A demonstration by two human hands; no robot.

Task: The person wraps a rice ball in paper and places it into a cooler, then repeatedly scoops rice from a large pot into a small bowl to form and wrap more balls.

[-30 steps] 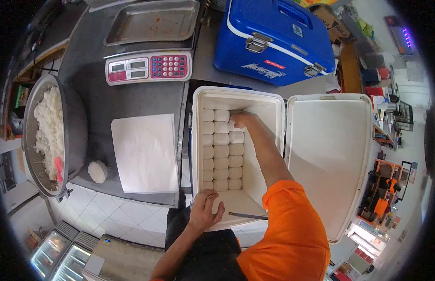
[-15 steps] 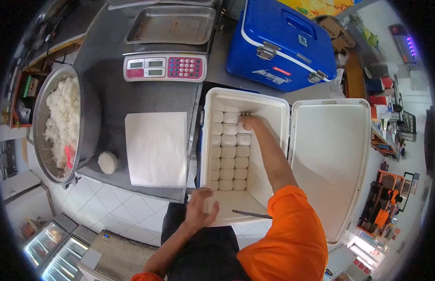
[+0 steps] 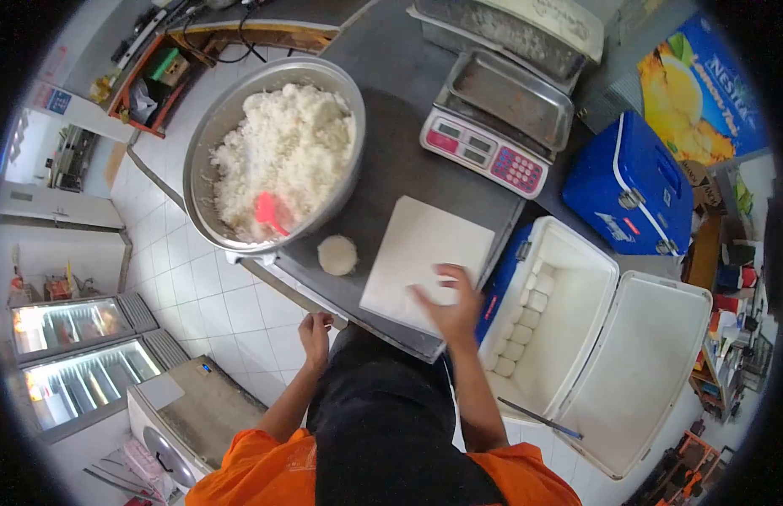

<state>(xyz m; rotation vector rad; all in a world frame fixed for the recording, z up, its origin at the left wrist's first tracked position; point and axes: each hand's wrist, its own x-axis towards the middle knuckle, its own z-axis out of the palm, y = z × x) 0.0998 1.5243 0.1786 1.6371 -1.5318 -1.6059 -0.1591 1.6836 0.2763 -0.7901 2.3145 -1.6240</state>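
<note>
My right hand [image 3: 452,308] is over the lower right part of a stack of white paper sheets [image 3: 427,253], thumb and fingers spread, holding nothing. My left hand [image 3: 316,337] hangs at the near edge of the dark counter, its fingers curled; whether anything is in them is hidden. Left of the paper sits a round whitish lump [image 3: 337,255]. A big metal pot [image 3: 197,160] of white rice [image 3: 290,143] stands beyond it, with a pink scoop [image 3: 269,212] in the rice. On the right, the open white cooler [image 3: 569,316] holds rows of white wrapped bundles [image 3: 524,317].
A scale [image 3: 484,152] and a metal tray [image 3: 514,97] are at the back of the counter [image 3: 391,110]. A closed blue cooler [image 3: 632,185] stands at right. The white cooler's lid [image 3: 645,375] is swung open to the right, its strap [image 3: 539,419] at the near end.
The view has swung left toward the pot. My right hand has come out of the cooler to the paper. My left hand has left the cooler's near edge for the counter's edge.
</note>
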